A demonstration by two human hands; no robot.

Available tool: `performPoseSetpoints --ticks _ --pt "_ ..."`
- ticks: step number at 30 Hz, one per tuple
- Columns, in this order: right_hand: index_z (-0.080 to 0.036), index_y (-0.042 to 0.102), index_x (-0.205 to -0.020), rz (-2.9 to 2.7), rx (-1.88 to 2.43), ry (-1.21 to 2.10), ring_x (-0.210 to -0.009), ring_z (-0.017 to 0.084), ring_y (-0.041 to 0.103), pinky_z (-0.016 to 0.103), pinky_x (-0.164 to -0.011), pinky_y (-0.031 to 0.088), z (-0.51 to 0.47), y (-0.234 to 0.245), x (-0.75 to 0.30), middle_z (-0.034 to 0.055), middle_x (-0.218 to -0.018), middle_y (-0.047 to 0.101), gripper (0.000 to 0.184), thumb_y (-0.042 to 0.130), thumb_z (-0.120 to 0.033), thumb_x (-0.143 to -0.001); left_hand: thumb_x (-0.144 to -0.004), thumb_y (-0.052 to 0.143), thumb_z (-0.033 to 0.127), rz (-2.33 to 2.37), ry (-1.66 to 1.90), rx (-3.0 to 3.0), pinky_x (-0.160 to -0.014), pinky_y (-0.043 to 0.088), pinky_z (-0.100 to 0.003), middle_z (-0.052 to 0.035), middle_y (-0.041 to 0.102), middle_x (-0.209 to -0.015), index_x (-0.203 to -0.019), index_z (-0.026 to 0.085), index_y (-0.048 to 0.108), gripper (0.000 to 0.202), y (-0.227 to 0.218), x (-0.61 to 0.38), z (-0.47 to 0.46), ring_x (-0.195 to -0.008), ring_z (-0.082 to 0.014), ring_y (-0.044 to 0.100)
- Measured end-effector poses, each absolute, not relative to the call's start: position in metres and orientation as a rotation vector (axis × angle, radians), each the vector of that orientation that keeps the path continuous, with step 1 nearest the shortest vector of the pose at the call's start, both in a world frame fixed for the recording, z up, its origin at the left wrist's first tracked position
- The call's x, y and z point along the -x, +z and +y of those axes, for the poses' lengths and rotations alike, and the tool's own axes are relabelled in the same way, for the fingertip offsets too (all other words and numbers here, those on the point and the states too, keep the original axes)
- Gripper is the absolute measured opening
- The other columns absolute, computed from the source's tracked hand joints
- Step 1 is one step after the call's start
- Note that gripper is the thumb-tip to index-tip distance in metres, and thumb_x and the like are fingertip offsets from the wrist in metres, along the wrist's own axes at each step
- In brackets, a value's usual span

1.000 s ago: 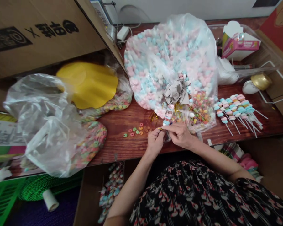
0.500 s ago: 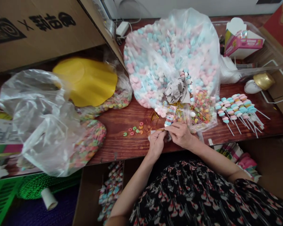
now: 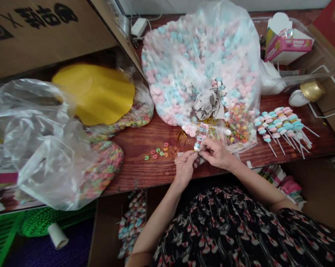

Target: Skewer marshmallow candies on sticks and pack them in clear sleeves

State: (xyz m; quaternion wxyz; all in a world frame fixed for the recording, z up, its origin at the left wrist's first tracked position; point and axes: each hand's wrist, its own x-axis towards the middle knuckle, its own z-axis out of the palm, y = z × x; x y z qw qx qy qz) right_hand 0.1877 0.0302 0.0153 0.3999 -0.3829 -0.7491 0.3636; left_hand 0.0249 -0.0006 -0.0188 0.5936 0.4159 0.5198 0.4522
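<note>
At the table's front edge, my left hand (image 3: 184, 165) and my right hand (image 3: 216, 153) meet at the lower end of a wrapped marshmallow skewer (image 3: 202, 134). Its clear printed wrapper shows pale marshmallows inside, and it points away from me. The left fingers pinch its gathered bottom, where a speck of gold tie shows. My right fingers are closed at its lower right side; exactly what each fingertip grips is partly hidden. Just beyond the skewer lie gold twist ties (image 3: 181, 135) and a crumpled grey paper (image 3: 209, 104).
A large bag of marshmallows (image 3: 173, 70) fills the back. Loose candy rings (image 3: 157, 151) lie to the left, near a bag of rings (image 3: 107, 167) and a yellow bowl-like piece (image 3: 97, 94). Finished marshmallow skewers (image 3: 281, 124) are piled right. A carton (image 3: 45, 37) stands back left.
The gold tie, stretched out between my hands before, is now mostly hidden at the wrapper's base. My right hand has shifted slightly right and up. The view has moved a little.
</note>
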Motion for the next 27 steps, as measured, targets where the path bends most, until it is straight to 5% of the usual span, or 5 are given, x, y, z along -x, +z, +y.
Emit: performPoseSetpoints --ticks 10,20,23,27 --pt "-0.016 0.063 -0.078 -1.152 1.093 1.464 -0.062 0.009 0.055 0.023 -0.061 0.047 0.01 0.007 -0.175 -0.0021 -0.07 0.062 0.022 0.072 -0.035 -0.072 -0.082 0.061 0.037 1.234 1.095 -1.134 -0.053 0.037 -0.022 0.002 0.051 -0.055 -0.06 0.018 0.06 0.029 0.003 -0.025 0.001 -0.052 -0.0099 0.045" --pt "-0.013 0.062 -0.068 -1.408 0.831 1.802 -0.053 0.007 0.048 0.019 -0.054 0.041 0.032 0.01 -0.204 -0.0038 -0.059 0.057 0.024 0.072 -0.035 -0.07 -0.07 0.07 0.036 1.095 0.911 -0.853 -0.04 0.027 -0.02 0.0018 0.053 -0.049 -0.062 0.015 0.065 0.023 0.017 -0.029 0.003 -0.041 -0.0062 0.039" --pt "-0.015 0.064 -0.071 -1.629 0.786 1.649 -0.058 0.011 0.053 0.025 -0.061 0.048 0.028 0.015 -0.21 -0.0014 -0.062 0.06 0.026 0.064 -0.04 -0.079 -0.067 0.072 0.036 1.027 0.781 -0.831 -0.037 0.024 -0.019 0.0007 0.054 -0.046 -0.06 0.013 0.067 0.025 0.022 -0.029 0.001 -0.037 -0.0054 0.038" --pt "-0.019 0.064 -0.079 -2.053 0.726 0.899 -0.067 0.015 0.056 0.03 -0.068 0.05 0.014 0.022 -0.223 0.0028 -0.07 0.063 0.02 0.049 -0.026 -0.089 -0.064 0.074 0.037 0.934 0.598 -0.869 -0.035 0.023 -0.019 0.0001 0.053 -0.044 -0.062 0.014 0.071 0.024 0.03 -0.026 -0.001 -0.035 -0.0058 0.037"
